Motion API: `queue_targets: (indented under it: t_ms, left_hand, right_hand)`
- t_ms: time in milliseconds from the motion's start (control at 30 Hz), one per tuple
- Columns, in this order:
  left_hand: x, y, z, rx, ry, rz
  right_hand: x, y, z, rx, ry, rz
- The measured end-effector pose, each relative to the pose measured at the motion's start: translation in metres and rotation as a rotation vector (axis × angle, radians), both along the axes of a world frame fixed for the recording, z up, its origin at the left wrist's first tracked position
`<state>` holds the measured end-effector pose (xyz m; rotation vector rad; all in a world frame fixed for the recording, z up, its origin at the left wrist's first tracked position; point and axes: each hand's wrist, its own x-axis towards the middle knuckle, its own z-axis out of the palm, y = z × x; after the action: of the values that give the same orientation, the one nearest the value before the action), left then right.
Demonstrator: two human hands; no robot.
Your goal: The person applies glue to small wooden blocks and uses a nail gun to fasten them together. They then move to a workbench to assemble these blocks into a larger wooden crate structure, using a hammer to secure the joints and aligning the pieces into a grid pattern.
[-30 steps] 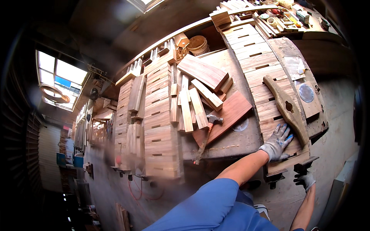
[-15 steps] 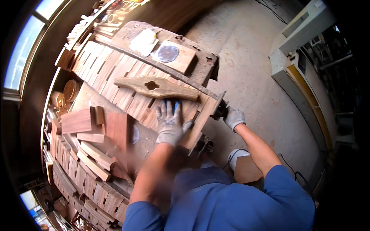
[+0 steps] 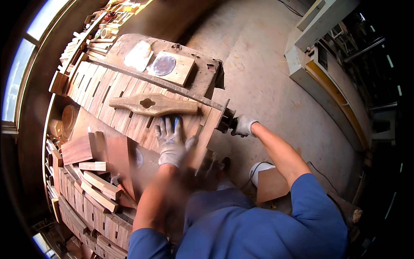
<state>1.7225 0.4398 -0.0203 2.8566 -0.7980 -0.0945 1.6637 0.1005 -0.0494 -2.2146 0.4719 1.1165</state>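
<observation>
My left hand [image 3: 171, 147], in a pale grey work glove, lies with fingers spread on a panel of wooden slats [image 3: 105, 90]. Just beyond the fingertips, a long shaped wooden piece [image 3: 166, 105] with a cut-out hole in its middle rests across the slats. My right hand [image 3: 245, 125], also gloved, has its fingers curled round the dark metal end of a clamp [image 3: 225, 119]. The clamp's plate stands against the panel's right end. What exactly lies under the right fingers is partly hidden.
Behind the panel, a wooden block [image 3: 179, 71] with a round disc sits on a dusty surface. Loose boards [image 3: 118, 159] and sticks are piled at left, above another slatted panel [image 3: 82, 190]. A white bucket [image 3: 260, 170] stands below right; a pale machine [image 3: 297, 64] stands farther right.
The whole view has shifted, so the bench and both hands sit farther left. My left hand stays flat on the slats, and my right hand remains at the clamp, its grip turned slightly.
</observation>
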Motion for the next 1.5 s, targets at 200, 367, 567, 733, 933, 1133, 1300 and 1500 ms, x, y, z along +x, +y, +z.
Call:
queue_targets:
  t_ms: [200,367,567,733,933,1133,1300,1500]
  left_hand:
    - [0.001,-0.002,0.001,0.003,0.002,-0.017]
    - [-0.002,0.000,0.002,-0.038,0.004,0.002]
    - [-0.002,0.001,0.005,-0.035,0.044,-0.001]
    - [-0.002,0.003,0.005,-0.024,0.033,0.015]
    - [-0.001,0.001,0.009,-0.022,0.067,0.018]
    - [-0.004,0.000,0.006,-0.058,-0.010,-0.004]
    - [-0.005,0.001,-0.002,-0.037,-0.040,-0.017]
    - [-0.003,0.001,-0.004,-0.008,-0.048,-0.025]
  right_hand:
    - [-0.010,-0.018,0.044,-0.381,-0.684,-0.111]
    - [0.064,0.067,0.131,-0.233,-0.891,-0.010]
    - [0.125,0.160,0.085,-0.289,-0.719,0.393]
    - [0.137,0.172,0.087,-0.410,-0.736,0.461]
    - [0.086,0.126,0.132,-0.147,-0.604,0.235]
    - [-0.133,0.061,0.155,0.577,-0.250,-0.554]
    - [-0.270,0.125,0.125,0.589,-0.295,-1.195]
    - [-0.318,0.162,0.068,0.739,0.088,-1.502]
